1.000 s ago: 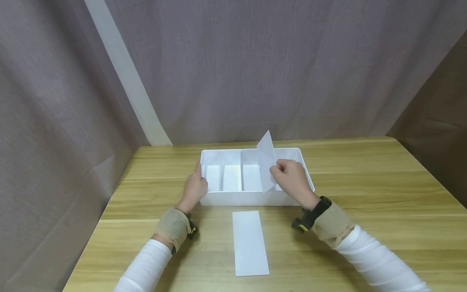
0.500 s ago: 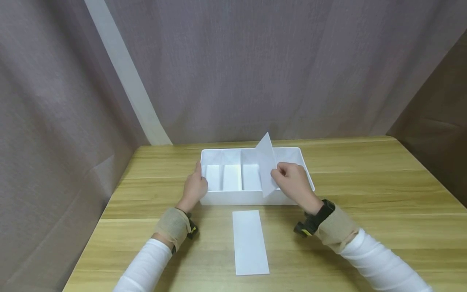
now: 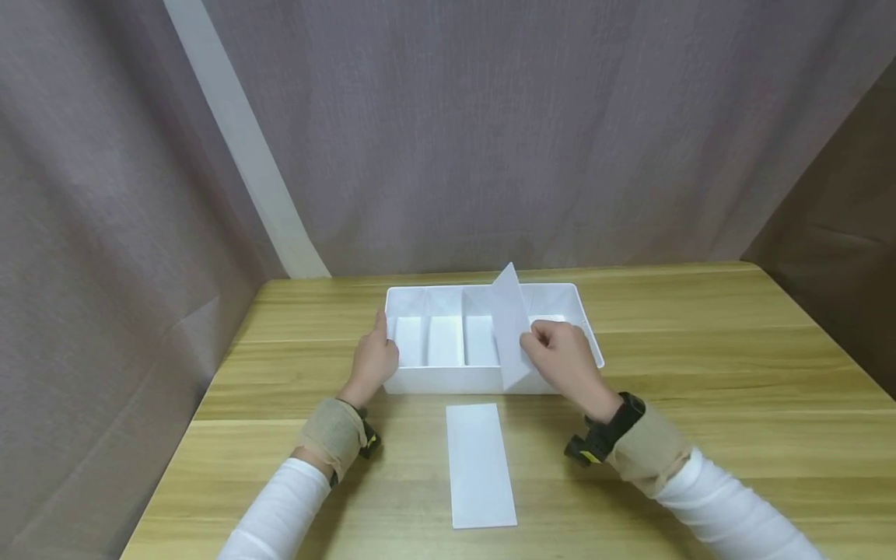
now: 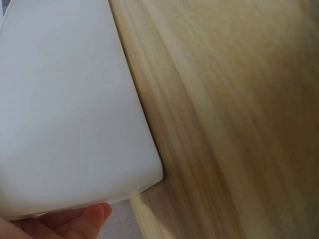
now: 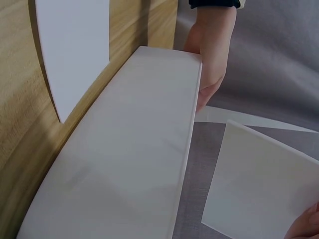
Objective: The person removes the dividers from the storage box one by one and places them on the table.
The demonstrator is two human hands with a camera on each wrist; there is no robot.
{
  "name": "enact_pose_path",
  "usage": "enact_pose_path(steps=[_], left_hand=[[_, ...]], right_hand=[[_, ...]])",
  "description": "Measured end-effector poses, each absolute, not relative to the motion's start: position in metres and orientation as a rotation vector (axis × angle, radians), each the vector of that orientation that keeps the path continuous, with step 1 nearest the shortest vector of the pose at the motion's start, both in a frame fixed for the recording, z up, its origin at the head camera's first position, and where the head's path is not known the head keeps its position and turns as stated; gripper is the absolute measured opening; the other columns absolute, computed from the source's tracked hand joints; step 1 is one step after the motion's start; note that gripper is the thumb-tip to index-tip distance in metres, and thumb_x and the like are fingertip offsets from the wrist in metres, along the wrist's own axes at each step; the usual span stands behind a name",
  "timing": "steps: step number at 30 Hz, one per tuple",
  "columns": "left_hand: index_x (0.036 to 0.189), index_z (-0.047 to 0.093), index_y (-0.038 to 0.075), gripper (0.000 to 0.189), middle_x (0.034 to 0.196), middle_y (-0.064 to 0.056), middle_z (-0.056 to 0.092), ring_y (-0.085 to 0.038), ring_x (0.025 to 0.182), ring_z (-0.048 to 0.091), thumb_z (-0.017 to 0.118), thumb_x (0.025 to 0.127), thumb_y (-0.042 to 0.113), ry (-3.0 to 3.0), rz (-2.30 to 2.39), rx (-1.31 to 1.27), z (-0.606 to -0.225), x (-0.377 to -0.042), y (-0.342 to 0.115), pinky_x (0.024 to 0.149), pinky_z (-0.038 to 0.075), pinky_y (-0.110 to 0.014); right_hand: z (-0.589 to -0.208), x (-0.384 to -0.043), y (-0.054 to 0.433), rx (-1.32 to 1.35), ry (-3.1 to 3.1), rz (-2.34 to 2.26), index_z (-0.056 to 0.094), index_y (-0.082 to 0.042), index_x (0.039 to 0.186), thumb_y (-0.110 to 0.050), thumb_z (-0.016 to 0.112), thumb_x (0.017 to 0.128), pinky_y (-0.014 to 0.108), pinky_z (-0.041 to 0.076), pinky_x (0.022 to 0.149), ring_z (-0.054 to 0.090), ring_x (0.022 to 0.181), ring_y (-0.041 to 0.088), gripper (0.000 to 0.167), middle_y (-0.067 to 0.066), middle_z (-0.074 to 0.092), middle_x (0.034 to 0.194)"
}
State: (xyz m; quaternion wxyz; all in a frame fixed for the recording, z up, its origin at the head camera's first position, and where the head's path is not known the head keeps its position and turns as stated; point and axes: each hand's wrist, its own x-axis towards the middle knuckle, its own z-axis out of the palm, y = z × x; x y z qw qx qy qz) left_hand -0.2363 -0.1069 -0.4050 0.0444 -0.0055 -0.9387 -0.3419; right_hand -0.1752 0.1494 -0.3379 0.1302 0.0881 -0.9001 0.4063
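"Where is the panel (image 3: 511,327) being held?"

"It is hanging tilted over the box (image 3: 448,381); the right hand (image 3: 560,354) is pinching its edge."

"And why is the left hand (image 3: 372,359) gripping the box's end?"

"Perhaps it is steadying it. A second panel (image 3: 481,467) is lying within reach."

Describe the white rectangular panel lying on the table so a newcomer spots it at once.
On the yellow-brown wood-grain table, find the white, open-topped rectangular box with dividers. On its near side lies the thin, white rectangular panel. Unlike the similar white panel in the right grip, it lies flat and untouched.
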Motion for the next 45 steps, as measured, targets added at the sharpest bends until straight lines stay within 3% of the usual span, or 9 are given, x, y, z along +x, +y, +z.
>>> enact_pose_path(steps=[45], left_hand=[[0.141,0.012,0.000,0.061,0.050,-0.002,0.035,-0.013,0.040,0.030,0.032,0.084,0.003,-2.883,-1.070,0.014,-0.407,-0.237,-0.106,0.038,0.028,-0.024]], right_hand=[[-0.348,-0.146,0.148,0.318,-2.607,1.290,0.035,-0.006,0.049,-0.003,0.048,0.076,0.018,0.022,0.043,0.025,0.044,0.005,0.030,-0.006,0.024,0.046]])
